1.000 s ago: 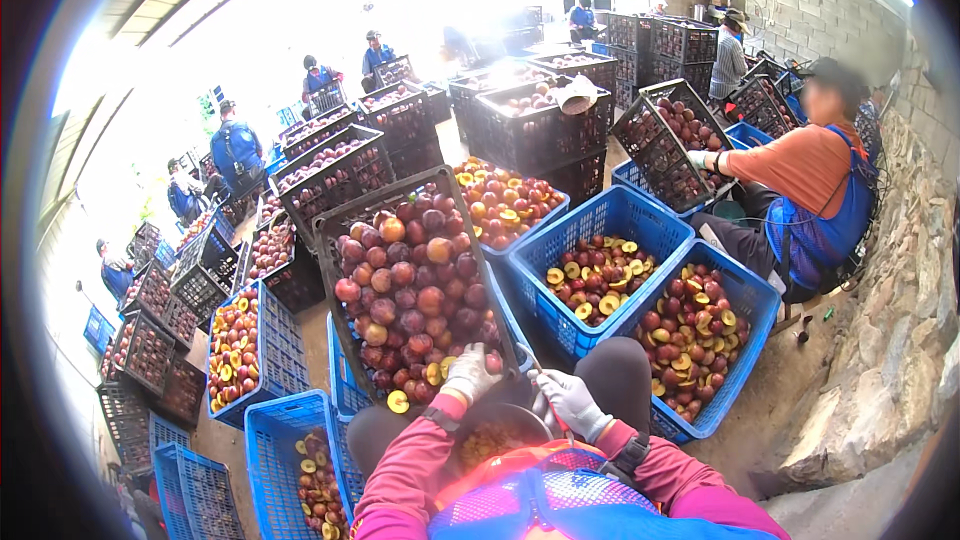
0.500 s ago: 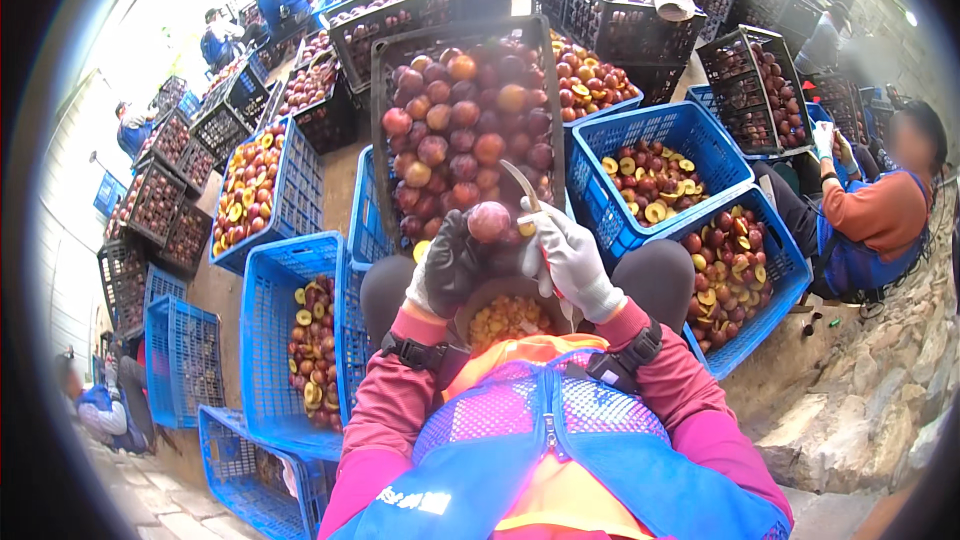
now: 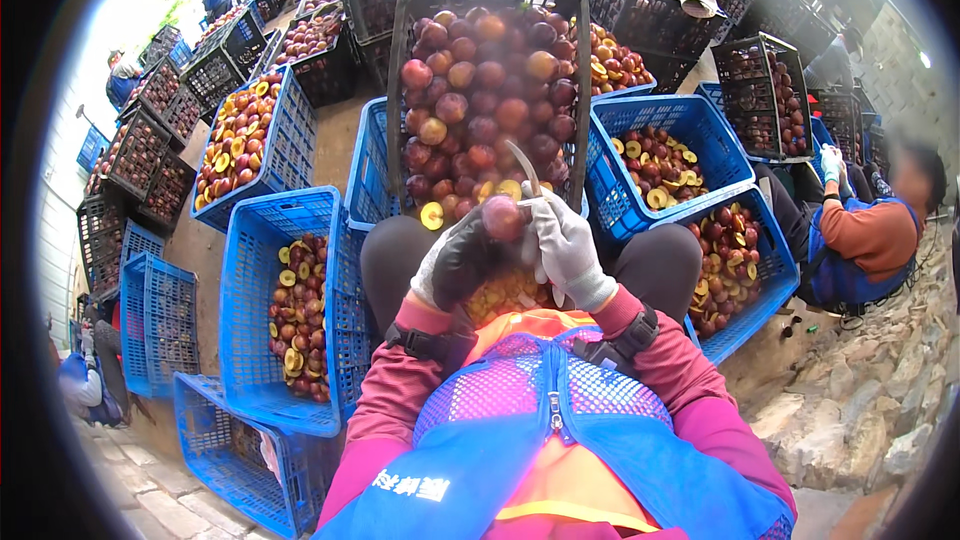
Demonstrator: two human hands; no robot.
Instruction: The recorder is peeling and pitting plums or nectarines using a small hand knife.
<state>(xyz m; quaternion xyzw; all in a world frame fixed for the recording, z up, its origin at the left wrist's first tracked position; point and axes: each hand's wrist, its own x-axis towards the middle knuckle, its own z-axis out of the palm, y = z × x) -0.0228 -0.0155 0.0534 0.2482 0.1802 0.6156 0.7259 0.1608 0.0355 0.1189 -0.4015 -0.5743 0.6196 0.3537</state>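
My left hand (image 3: 452, 265), in a dark-palmed grey glove, grips a whole reddish-purple plum (image 3: 503, 218) above my lap. Against the plum's right side is my right hand (image 3: 568, 248) in a pale glove, closed on a knife with a curved blade (image 3: 521, 164). The blade points up and left, just above the plum; its handle is mostly hidden in my fist. Below my hands, between my thighs, lie yellow fruit pieces (image 3: 510, 294) in a container largely covered by my hands. Right in front, a black crate (image 3: 398, 90) holds whole plums, with cut yellow halves at its near edge.
Blue crates of halved plums stand at my left (image 3: 232, 310) and right (image 3: 640, 225). An emptier blue crate (image 3: 195, 430) lies at lower left. A co-worker (image 3: 870, 230) sits at the right beside rough stones (image 3: 860, 400). Stacked black crates (image 3: 640, 15) fill the back.
The view has shifted, so crates at the left appear higher. My hands have drawn closer together, and the right hand with the knife now meets the plum's side.
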